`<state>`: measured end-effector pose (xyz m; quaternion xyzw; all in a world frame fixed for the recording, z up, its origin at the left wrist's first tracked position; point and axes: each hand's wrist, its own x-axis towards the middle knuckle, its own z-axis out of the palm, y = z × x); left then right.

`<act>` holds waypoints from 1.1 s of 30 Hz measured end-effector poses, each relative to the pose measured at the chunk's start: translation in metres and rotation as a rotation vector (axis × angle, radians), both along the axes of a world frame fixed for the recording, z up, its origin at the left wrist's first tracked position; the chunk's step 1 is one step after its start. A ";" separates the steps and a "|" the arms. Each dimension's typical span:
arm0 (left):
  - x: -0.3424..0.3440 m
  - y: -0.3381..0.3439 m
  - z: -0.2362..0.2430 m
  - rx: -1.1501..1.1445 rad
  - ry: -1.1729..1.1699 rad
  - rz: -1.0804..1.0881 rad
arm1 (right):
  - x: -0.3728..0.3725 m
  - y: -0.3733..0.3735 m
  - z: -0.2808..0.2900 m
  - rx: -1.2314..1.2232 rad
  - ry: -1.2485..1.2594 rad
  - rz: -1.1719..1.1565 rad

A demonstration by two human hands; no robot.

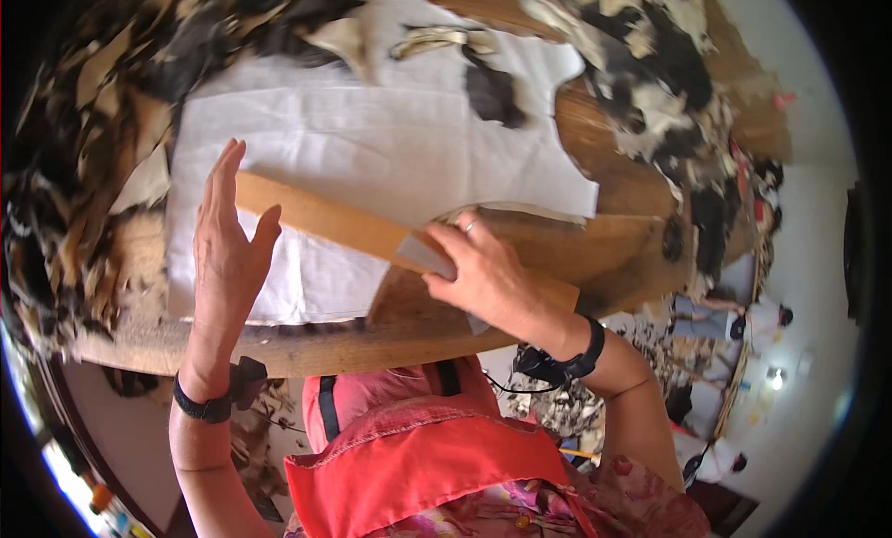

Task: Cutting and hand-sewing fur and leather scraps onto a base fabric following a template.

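Observation:
My right hand (pixel 483 269), a ring on one finger, is closed round a long flat wooden slat (pixel 321 222) at a grey-white band (pixel 423 255). The slat lies slantwise above a white cloth (pixel 353 129), its far end pointing up and left. My left hand (pixel 226 227) is upright and open beside that end, thumb apart from the fingers; whether it touches the slat I cannot tell. The cloth has curved cut-outs like a garment piece and is spread over a wooden table (pixel 307 350). Dark and pale hide scraps (pixel 492 87) rest on its far part.
Heaps of black, white and tan hide scraps (pixel 139 55) cover the table's left side, with another pile (pixel 650 64) at the far right. The table's rounded near edge runs just before my red apron (pixel 427 464). Other people (pixel 767 315) are off to the right.

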<state>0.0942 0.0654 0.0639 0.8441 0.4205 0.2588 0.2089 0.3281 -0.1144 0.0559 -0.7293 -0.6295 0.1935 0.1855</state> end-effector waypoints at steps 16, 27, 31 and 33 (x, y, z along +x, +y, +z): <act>0.223 -0.091 -0.035 -0.119 -0.022 -0.625 | 0.336 -0.143 -0.023 0.083 -0.243 -0.733; 0.279 -0.116 -0.042 0.034 0.281 -0.815 | 0.328 -0.105 -0.024 0.229 0.060 -0.521; 0.279 -0.115 -0.039 -0.007 0.281 -0.810 | 0.317 -0.034 -0.004 0.245 0.193 -0.351; 0.279 -0.115 -0.041 0.012 0.290 -0.810 | 0.317 0.012 0.003 0.234 0.255 -0.306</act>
